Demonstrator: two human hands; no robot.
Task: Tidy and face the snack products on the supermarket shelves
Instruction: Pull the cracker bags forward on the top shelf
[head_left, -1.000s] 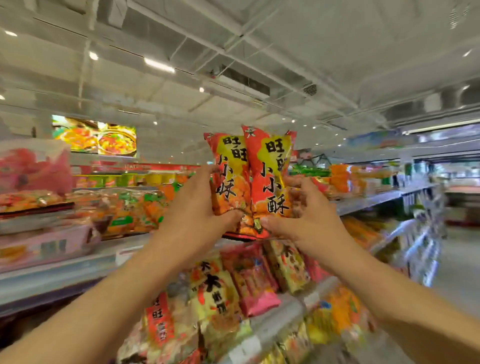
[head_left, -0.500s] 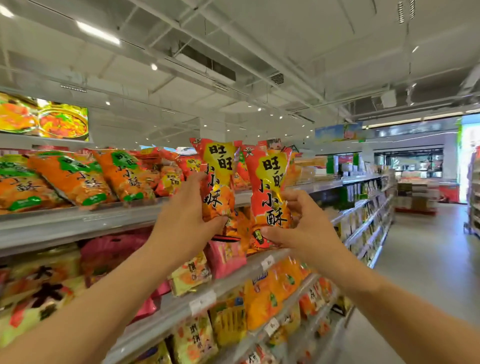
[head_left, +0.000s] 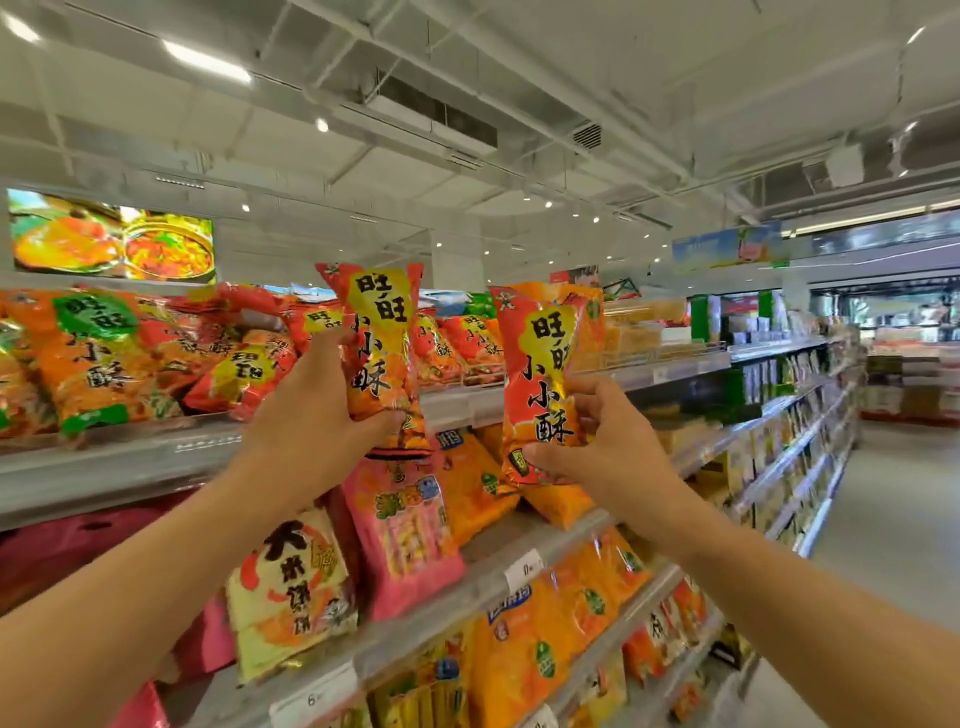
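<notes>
Left hand (head_left: 306, 415) grip: fingers curled round the lower half of one red-orange snack bag (head_left: 379, 343), upright, raised in front of the top shelf (head_left: 130, 467) edge. Right hand (head_left: 597, 441) grip: thumb and fingers pinching a second, matching bag (head_left: 545, 384), also upright, well apart from the first. Both bags face the camera. More of the same bags (head_left: 93, 358) lie tilted along the top shelf's front edge. Pink bag (head_left: 405, 530) on the shelf below.

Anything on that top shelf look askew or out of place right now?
Yes. The snack bags on the top shelf, left of the left hand, lie tilted and overlapping instead of upright, like the green-label bag and the red bag.
</notes>
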